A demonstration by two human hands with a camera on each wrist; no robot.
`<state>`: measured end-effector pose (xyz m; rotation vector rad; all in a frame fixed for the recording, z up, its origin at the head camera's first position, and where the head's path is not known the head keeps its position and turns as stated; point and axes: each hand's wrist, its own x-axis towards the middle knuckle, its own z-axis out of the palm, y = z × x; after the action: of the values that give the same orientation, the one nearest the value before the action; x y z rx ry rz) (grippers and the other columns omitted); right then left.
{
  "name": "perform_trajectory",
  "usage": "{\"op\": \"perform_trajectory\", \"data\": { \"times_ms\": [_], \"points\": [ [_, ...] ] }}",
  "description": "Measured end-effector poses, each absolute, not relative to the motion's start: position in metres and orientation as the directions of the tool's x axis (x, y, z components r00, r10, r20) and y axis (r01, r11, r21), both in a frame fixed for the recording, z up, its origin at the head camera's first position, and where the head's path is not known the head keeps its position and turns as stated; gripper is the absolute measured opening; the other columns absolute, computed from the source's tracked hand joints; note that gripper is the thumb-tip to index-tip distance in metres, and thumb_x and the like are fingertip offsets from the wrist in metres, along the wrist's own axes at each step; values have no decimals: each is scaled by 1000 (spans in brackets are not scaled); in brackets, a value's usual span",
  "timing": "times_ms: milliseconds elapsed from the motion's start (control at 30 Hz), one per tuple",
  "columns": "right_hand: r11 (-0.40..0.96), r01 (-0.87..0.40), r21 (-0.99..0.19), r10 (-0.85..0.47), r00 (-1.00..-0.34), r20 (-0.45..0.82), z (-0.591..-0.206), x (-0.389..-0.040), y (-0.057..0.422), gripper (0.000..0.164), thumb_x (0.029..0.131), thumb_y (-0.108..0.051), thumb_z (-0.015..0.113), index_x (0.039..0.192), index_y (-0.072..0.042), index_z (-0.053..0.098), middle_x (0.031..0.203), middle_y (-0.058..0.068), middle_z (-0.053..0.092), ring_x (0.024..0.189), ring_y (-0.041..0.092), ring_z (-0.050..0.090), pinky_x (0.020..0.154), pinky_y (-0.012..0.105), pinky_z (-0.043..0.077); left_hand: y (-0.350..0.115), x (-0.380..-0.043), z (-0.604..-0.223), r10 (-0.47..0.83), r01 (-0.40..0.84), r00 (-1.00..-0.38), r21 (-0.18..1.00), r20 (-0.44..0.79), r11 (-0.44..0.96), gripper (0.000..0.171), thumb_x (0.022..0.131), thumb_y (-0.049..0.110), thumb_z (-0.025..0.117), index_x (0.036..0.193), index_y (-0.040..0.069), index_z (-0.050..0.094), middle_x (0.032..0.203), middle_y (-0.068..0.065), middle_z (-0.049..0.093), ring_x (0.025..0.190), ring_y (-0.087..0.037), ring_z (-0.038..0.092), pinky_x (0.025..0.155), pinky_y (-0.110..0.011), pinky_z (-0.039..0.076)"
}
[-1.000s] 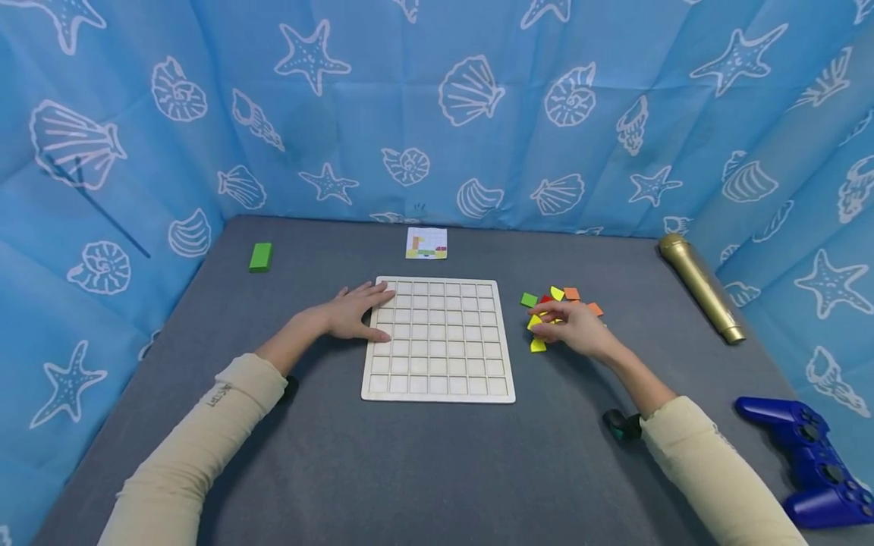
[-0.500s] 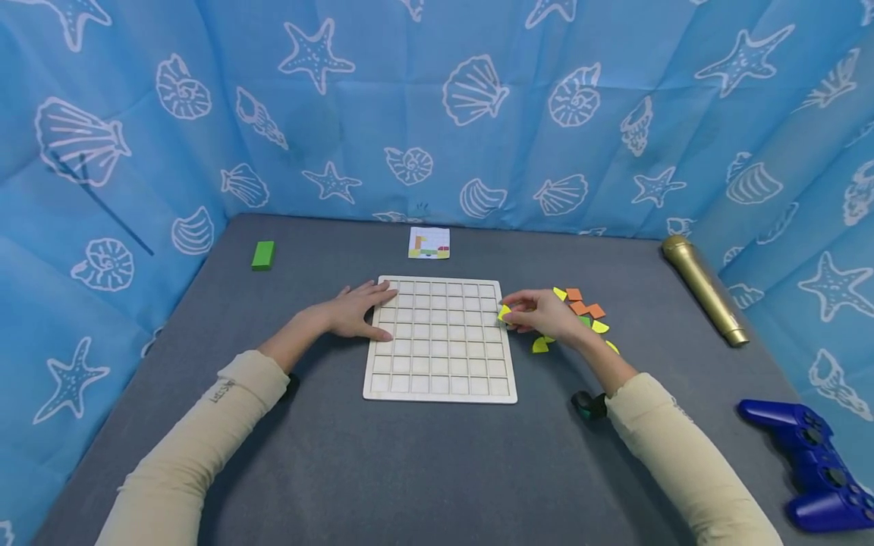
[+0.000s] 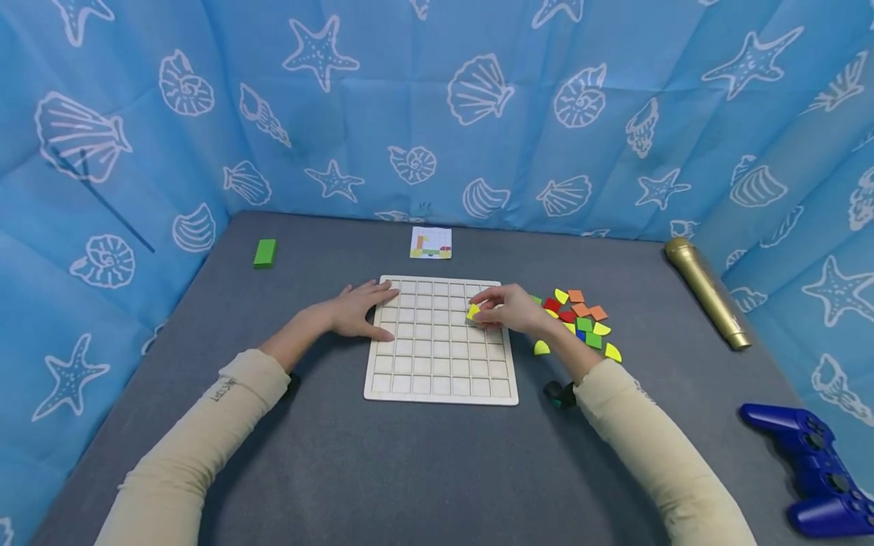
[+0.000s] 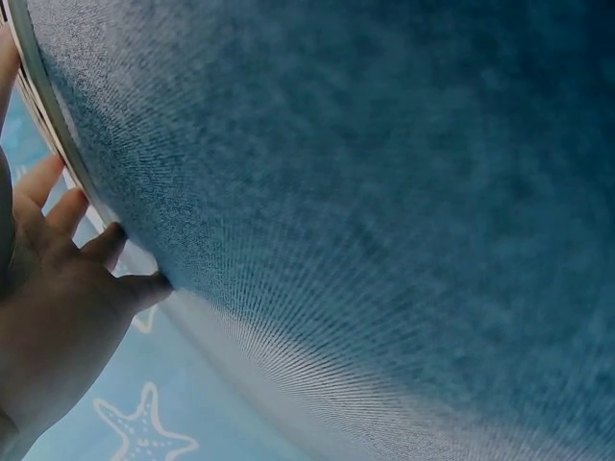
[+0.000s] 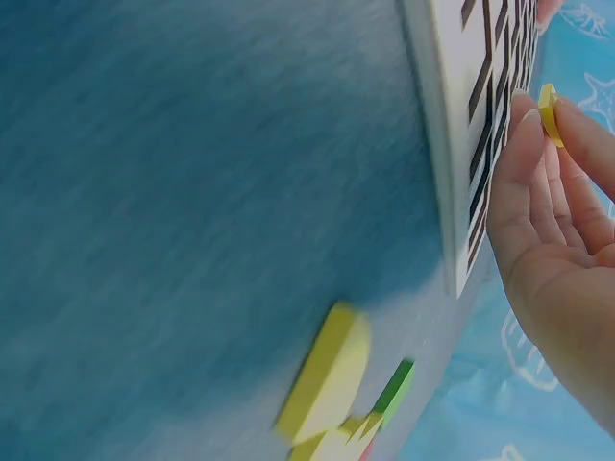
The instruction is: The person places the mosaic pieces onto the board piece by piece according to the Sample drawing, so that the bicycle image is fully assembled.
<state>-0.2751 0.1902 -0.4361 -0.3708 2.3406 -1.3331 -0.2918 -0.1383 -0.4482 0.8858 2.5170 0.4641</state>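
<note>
A white grid board lies mid-table, its cells bare where they show. My left hand rests on its left edge, fingers spread and straight; the left wrist view shows the fingertips along the rim. Over the board's upper right part, my right hand pinches a small yellow tile between thumb and fingers. In the right wrist view that yellow tile stands on edge in the pinch, close over the grid. My right hand hides some cells below it.
Loose yellow, orange, green, red and blue tiles lie right of the board. Behind it is a printed pattern card. A green block lies back left; a gold microphone and blue game controller lie at the right.
My right hand has picked a yellow tile from the pile and carried it left over the board. My left hand has stayed on the board's left edge.
</note>
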Motion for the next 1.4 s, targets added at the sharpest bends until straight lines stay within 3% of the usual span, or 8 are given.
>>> {"op": "perform_trajectory", "data": {
  "times_ms": [333, 1100, 1400],
  "points": [
    [516, -23, -856, -435, -868, -239, -436, -283, 163, 27, 88, -6, 69, 113, 2, 66, 80, 12, 65, 69, 23, 63, 63, 30, 53, -138, -292, -452, 648, 502, -710, 448, -275, 740, 92, 85, 54, 65, 153, 11, 21, 158, -14, 9, 142, -38, 2, 107, -64, 1],
    [584, 74, -809, -389, -848, -359, -434, -293, 117, 24, 86, -7, 71, 109, 0, 69, 82, 12, 67, 71, 19, 67, 65, 30, 56, -136, -291, -449, 634, 485, -718, 447, -287, 752, 91, 85, 53, 66, 153, 11, 22, 158, -13, 10, 142, -38, 3, 107, -65, 2],
    [618, 16, -786, -395, -858, -328, -440, -294, 111, 21, 86, -10, 72, 105, -1, 71, 80, 8, 69, 68, 16, 66, 63, 28, 55, -136, -290, -447, 628, 477, -720, 446, -295, 757, 91, 85, 53, 66, 153, 12, 22, 158, -12, 9, 142, -37, 3, 107, -65, 2]
  ]
}}
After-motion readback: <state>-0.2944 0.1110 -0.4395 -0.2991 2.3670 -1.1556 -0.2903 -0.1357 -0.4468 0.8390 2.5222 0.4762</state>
